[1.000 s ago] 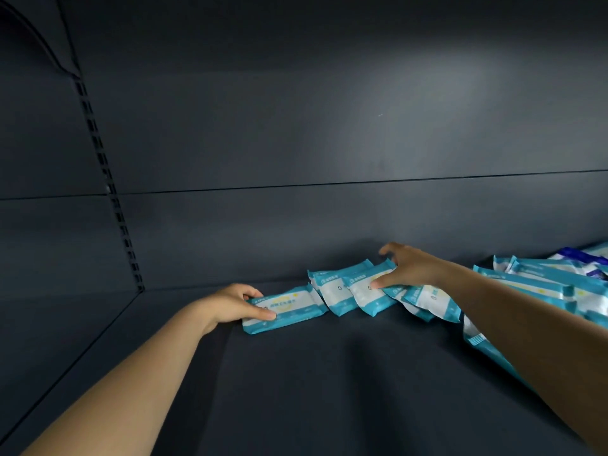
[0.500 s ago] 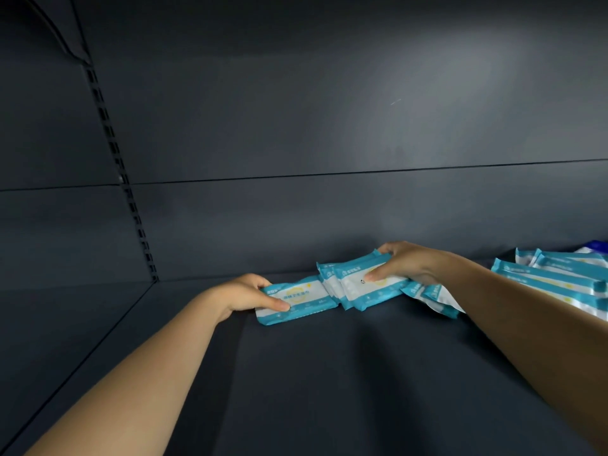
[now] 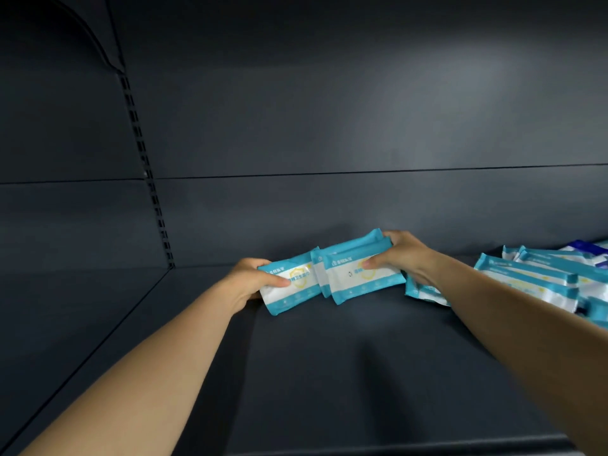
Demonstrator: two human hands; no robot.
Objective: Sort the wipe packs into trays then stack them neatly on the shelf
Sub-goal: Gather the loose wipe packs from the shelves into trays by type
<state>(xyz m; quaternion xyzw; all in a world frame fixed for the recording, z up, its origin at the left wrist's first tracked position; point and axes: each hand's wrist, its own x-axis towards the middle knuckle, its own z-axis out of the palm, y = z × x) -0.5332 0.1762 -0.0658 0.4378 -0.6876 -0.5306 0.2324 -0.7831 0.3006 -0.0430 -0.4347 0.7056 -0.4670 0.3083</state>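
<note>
Teal-and-white wipe packs stand in a leaning row near the back of a dark grey shelf (image 3: 329, 373). My left hand (image 3: 253, 278) grips the left end pack (image 3: 292, 291), thumb across its front. My right hand (image 3: 399, 255) grips the right end packs (image 3: 358, 278), thumb on the front one and fingers behind. One more pack (image 3: 318, 274) is squeezed between the two ends. Another pack (image 3: 424, 291) lies flat under my right wrist, partly hidden.
A loose pile of more teal wipe packs (image 3: 533, 278) lies at the shelf's right end, with a dark blue pack (image 3: 589, 251) behind it. The shelf's back panel (image 3: 329, 209) rises right behind the row. A slotted upright (image 3: 154, 199) runs down at the left.
Both hands have pushed the spread-out packs together into a tighter, more upright row. The left pack has been tilted up from lying flat. One pack was left behind under my right wrist.
</note>
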